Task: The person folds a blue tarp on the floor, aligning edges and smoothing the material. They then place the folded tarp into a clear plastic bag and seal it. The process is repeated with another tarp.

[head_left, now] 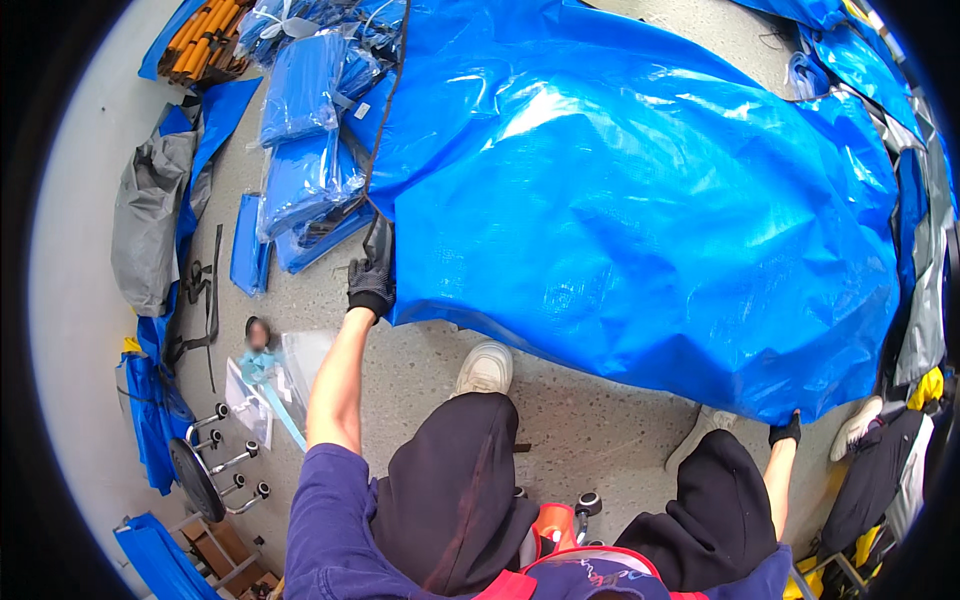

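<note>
A large sheet of shiny blue tarp (620, 230) is spread in front of me, with a dark trim along its left edge. My left hand (370, 285), in a dark grey glove, is closed around the tarp's near left edge, where a dark grey underside shows. At the near right corner my right hand (785, 430), in a black glove, pinches the hem; part of its fingers is hidden by the tarp. Between the two hands the near edge sags over the floor in front of my shoes.
Plastic-wrapped blue packages (305, 130) are piled left of the tarp. Further left lie a grey folded cover (155, 220), black straps (210, 290) and a wheeled stool base (205, 465). Orange rods (205, 40) lie at the far left. Another person's leg (870, 470) shows at the right.
</note>
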### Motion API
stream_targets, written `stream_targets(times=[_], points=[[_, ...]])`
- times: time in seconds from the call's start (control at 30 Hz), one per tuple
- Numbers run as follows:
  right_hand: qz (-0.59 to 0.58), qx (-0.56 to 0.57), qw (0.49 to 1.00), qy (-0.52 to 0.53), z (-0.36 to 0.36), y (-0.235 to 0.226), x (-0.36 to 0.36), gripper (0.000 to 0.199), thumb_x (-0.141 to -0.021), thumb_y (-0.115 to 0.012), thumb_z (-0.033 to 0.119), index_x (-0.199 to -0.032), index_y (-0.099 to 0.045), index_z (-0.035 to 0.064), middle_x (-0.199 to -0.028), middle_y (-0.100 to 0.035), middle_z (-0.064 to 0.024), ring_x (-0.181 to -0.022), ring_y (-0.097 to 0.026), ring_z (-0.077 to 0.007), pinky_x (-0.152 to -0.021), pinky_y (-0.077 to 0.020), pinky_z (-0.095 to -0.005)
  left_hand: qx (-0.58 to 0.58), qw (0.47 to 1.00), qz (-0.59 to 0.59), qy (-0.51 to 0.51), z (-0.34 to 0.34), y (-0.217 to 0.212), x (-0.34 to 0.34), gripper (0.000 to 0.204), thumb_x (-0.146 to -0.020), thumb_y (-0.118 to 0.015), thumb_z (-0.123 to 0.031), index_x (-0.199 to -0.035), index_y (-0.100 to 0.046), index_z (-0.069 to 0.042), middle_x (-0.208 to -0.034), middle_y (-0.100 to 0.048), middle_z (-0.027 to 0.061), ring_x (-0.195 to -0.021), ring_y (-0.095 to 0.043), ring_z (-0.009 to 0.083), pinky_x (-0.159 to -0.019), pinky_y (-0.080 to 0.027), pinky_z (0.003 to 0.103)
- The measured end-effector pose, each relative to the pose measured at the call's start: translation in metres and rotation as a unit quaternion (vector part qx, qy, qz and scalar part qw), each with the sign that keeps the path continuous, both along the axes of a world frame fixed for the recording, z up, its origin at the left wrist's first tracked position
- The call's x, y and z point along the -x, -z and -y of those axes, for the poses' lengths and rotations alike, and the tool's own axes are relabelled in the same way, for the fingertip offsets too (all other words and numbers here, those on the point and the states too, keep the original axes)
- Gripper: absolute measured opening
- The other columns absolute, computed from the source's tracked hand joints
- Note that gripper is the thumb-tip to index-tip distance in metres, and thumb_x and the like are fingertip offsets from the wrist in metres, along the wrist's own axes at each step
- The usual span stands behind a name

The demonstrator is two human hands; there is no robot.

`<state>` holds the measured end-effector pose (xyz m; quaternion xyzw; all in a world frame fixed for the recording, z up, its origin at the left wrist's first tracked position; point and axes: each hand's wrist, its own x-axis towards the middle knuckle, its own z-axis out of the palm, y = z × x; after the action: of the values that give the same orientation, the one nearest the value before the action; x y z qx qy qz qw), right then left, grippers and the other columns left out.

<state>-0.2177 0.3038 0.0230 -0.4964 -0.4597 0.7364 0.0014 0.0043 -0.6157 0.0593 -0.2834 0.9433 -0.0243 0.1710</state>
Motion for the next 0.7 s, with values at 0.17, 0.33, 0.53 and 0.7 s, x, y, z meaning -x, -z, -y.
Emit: stream_targets(times=[0.17, 0.33, 0.53, 0.7], points=[[0.055, -0.074, 0.995, 0.034, -0.031, -0.024, 0.001, 0.062, -0.095, -0.043, 0.047, -0.142, -0.030, 0.0088, -0.147, -0.034, -0.0101, -0.130, -0.039, -0.0318, -0.111, -0.0295, -0.0464, -0.175, 0.912, -0.320, 0.188, 0.019, -0.088, 0.023, 0.016, -0.083, -0.059, -0.013, -0.096, -0.062, -0.005, -0.113, -0.059, 0.0182, -0.112, -0.052, 0.0346, -0.099, -0.037, 0.042], [0.052, -0.022, 0.998, 0.035, 0.026, -0.017, -0.001, 0.051, -0.099, -0.026, 0.040, -0.140, -0.034, 0.0115, -0.146, -0.037, -0.0055, -0.131, -0.036, -0.0249, -0.112, -0.0261, -0.0396, -0.151, 0.978, -0.115, 0.092, 0.091, -0.056, -0.046, 0.058, -0.076, -0.070, -0.024, -0.125, -0.047, -0.005, -0.121, -0.054, 0.0154, -0.112, -0.053, 0.0296, -0.095, -0.043, 0.037], [0.134, -0.038, 0.990, 0.013, 0.028, -0.029, -0.012, 0.066, -0.090, -0.048, 0.054, -0.139, -0.037, 0.0114, -0.142, -0.042, -0.0092, -0.124, -0.045, -0.0298, -0.108, -0.0329, -0.0429, -0.017, 0.997, 0.074, -0.023, 0.009, 0.025, -0.031, 0.074, -0.079, -0.055, -0.037, -0.146, -0.026, -0.025, -0.147, -0.027, 0.0239, -0.131, -0.033, 0.0423, -0.103, -0.035, 0.047], [0.151, -0.090, 0.983, 0.045, 0.040, 0.015, 0.002, 0.057, -0.094, -0.047, 0.044, -0.136, -0.039, 0.0062, -0.138, -0.046, -0.0104, -0.122, -0.048, -0.0301, -0.106, -0.0360, -0.0428, -0.084, 0.986, -0.128, 0.070, 0.118, -0.032, -0.033, 0.050, -0.078, -0.055, -0.017, -0.128, -0.053, -0.021, -0.102, -0.063, 0.0213, -0.087, -0.061, 0.0346, -0.076, -0.048, 0.043]])
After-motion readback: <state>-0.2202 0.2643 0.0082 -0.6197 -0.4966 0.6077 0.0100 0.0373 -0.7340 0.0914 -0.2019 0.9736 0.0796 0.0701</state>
